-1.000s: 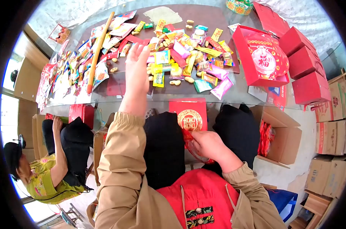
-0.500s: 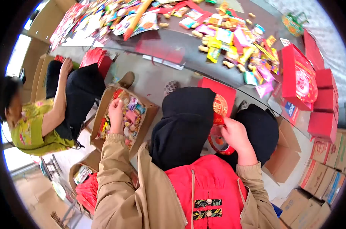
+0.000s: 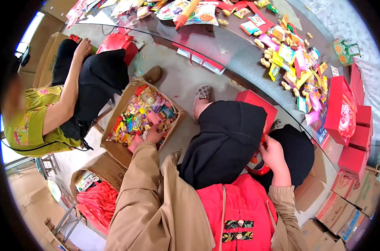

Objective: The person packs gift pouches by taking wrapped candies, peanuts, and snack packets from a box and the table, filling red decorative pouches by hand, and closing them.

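My left hand [image 3: 154,134] reaches into a cardboard box [image 3: 173,106] of mixed wrapped candies [image 3: 141,115], its fingers apart among the sweets beside pink packets. Part of the fingertips is lost among the wrappers. Between my knees, my right hand [image 3: 273,154] is closed on the upper edge of a red-rimmed see-through container [image 3: 260,169]. My dark-trousered leg hides much of that container. Behind it, a red gift box [image 3: 257,102] stands partly covered by my knee.
Candies and peanuts [image 3: 296,67] lie heaped on the glass-topped table [image 3: 156,35]. Red boxes [image 3: 354,159] stack at the right. A co-worker [image 3: 51,113] sits at my left. A carton of red packets [image 3: 98,205] stands near my left elbow; cartons [image 3: 349,201] fill the lower right.
My left hand has gone from above the candy box down among the candies. My right hand keeps its hold on the red-rimmed container. The whole view has shifted.
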Available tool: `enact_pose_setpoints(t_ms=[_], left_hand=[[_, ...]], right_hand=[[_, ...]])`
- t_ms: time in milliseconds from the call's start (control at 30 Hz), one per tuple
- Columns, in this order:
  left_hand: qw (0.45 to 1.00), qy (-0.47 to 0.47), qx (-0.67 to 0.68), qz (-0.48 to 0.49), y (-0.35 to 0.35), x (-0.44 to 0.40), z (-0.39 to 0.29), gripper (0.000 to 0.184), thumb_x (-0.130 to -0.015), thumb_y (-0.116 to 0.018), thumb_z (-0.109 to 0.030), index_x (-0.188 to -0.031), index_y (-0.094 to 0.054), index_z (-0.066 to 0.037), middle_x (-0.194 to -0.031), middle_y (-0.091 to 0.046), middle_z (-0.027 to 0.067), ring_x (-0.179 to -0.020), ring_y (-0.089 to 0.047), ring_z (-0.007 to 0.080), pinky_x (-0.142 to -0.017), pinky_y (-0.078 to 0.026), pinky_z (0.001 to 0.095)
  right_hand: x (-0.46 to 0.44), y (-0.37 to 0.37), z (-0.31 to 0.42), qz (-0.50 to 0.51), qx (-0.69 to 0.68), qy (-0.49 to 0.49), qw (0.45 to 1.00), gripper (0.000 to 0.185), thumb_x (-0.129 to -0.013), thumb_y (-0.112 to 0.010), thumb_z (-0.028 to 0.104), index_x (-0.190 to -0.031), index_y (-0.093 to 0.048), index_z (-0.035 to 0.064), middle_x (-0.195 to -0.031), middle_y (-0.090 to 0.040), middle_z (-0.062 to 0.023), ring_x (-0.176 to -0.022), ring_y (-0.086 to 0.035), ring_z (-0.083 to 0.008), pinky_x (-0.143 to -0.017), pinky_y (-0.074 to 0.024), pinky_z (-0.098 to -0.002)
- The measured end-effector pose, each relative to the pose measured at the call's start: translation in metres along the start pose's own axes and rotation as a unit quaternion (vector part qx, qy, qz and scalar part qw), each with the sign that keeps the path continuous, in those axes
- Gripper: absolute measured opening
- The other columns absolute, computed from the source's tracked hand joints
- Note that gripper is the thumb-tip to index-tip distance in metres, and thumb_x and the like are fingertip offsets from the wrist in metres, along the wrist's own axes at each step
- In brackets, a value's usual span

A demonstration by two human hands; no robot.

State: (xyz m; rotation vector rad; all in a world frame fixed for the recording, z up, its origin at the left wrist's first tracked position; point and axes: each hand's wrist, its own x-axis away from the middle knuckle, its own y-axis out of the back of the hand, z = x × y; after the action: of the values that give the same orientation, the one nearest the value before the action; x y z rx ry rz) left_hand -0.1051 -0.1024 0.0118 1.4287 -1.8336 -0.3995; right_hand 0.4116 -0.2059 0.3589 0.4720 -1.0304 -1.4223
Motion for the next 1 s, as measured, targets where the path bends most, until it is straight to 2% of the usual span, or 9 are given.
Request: enact_pose_setpoints(t_ms=[100, 233, 400, 533, 667, 767, 800, 900, 1000], left_hand=[[0.983, 0.104, 0.13, 0.081, 0.029, 0.013, -0.09, 0.058, -0.079, -0.076, -0.01, -0.13, -0.051, 0.002, -0.11, -0.066, 0.0115, -0.093, -0.063, 0.0182, -0.081, -0.053, 0.0315], [0.953, 0.064, 0.284, 0.081, 0.01, -0.014, -0.043, 0.06, -0.078, -0.077, -0.006, -0.131, -0.05, 0.003, -0.111, -0.066, 0.0118, -0.097, -0.064, 0.019, -0.083, -0.053, 0.0315], [0.993, 0.08, 0.047, 0.078, 0.016, -0.017, -0.041, 0.077, -0.075, -0.081, -0.027, -0.138, -0.046, 0.001, -0.125, -0.064, 0.02, -0.115, -0.062, 0.0302, -0.095, -0.051, 0.0375], [0.982, 0.114, -0.1, 0.115, -0.001, -0.021, -0.035, 0.093, -0.072, -0.081, -0.042, -0.144, -0.04, 0.001, -0.131, -0.06, 0.0247, -0.12, -0.06, 0.0361, -0.102, -0.047, 0.0396], [1.0, -0.007, -0.006, 0.023, -0.004, -0.025, -0.049, 0.095, -0.071, -0.084, -0.035, -0.143, -0.037, 0.005, -0.125, -0.063, 0.0237, -0.115, -0.062, 0.0357, -0.099, -0.049, 0.0411], [0.993, 0.068, 0.099, 0.01, 0.03, -0.015, -0.125, 0.097, -0.069, -0.085, -0.033, -0.143, -0.036, 0.006, -0.118, -0.065, 0.0229, -0.11, -0.064, 0.0354, -0.098, -0.05, 0.0417], [0.994, 0.04, 0.098, 0.017, 0.012, -0.034, -0.082, 0.098, -0.067, -0.087, -0.035, -0.143, -0.038, 0.003, -0.125, -0.059, 0.0245, -0.115, -0.059, 0.0371, -0.102, -0.047, 0.0435], [0.995, 0.034, -0.082, -0.053, -0.019, -0.061, -0.046, 0.101, -0.065, -0.087, -0.036, -0.145, -0.038, -0.001, -0.135, -0.05, 0.0278, -0.122, -0.052, 0.0409, -0.105, -0.043, 0.0456], [0.992, -0.005, -0.118, -0.036, 0.022, -0.036, -0.14, 0.104, -0.065, -0.086, -0.04, -0.15, -0.035, -0.009, -0.14, -0.042, 0.0303, -0.126, -0.047, 0.0449, -0.108, -0.04, 0.0474]], right_hand=[[-0.002, -0.002, 0.002, -0.001, -0.013, 0.004, 1.0, 0.018, -0.083, -0.067, 0.011, -0.098, -0.061, 0.0009, -0.085, -0.063, -0.0245, -0.085, -0.063, -0.0445, -0.072, -0.0509, -0.0491], [-0.004, -0.011, -0.008, 0.005, -0.029, 0.003, 1.0, 0.019, -0.082, -0.066, 0.008, -0.098, -0.061, 0.0006, -0.087, -0.064, -0.0247, -0.086, -0.063, -0.0448, -0.073, -0.051, -0.0492], [-0.004, -0.01, -0.008, 0.008, -0.036, 0.004, 0.999, 0.021, -0.08, -0.066, 0.007, -0.099, -0.061, 0.0002, -0.088, -0.064, -0.025, -0.087, -0.063, -0.0452, -0.074, -0.0513, -0.0491], [-0.005, -0.007, -0.002, 0.01, -0.033, 0.004, 0.999, 0.022, -0.079, -0.066, 0.006, -0.1, -0.06, 0.0001, -0.088, -0.064, -0.0251, -0.087, -0.063, -0.0453, -0.074, -0.0515, -0.049], [-0.003, -0.007, -0.003, 0.011, -0.034, 0.001, 0.999, 0.022, -0.079, -0.066, 0.006, -0.1, -0.061, 0.0002, -0.089, -0.064, -0.025, -0.087, -0.063, -0.0452, -0.074, -0.0518, -0.0489], [-0.006, -0.006, -0.002, 0.014, -0.027, 0.004, 1.0, 0.021, -0.079, -0.066, 0.006, -0.099, -0.061, 0.0005, -0.089, -0.064, -0.0249, -0.088, -0.063, -0.0451, -0.074, -0.0518, -0.0489], [-0.005, -0.005, -0.002, 0.016, -0.025, 0.005, 1.0, 0.021, -0.08, -0.066, 0.006, -0.099, -0.061, 0.0006, -0.089, -0.064, -0.0248, -0.088, -0.063, -0.045, -0.074, -0.0517, -0.0488], [-0.004, -0.003, -0.002, 0.01, -0.021, -0.001, 1.0, 0.019, -0.08, -0.066, 0.006, -0.098, -0.061, 0.0007, -0.088, -0.064, -0.0247, -0.088, -0.063, -0.045, -0.074, -0.0515, -0.0487], [-0.003, 0.0, 0.002, 0.014, -0.03, -0.015, 0.999, 0.017, -0.081, -0.065, 0.006, -0.097, -0.061, 0.0005, -0.088, -0.064, -0.0248, -0.088, -0.063, -0.045, -0.073, -0.0512, -0.0487]])
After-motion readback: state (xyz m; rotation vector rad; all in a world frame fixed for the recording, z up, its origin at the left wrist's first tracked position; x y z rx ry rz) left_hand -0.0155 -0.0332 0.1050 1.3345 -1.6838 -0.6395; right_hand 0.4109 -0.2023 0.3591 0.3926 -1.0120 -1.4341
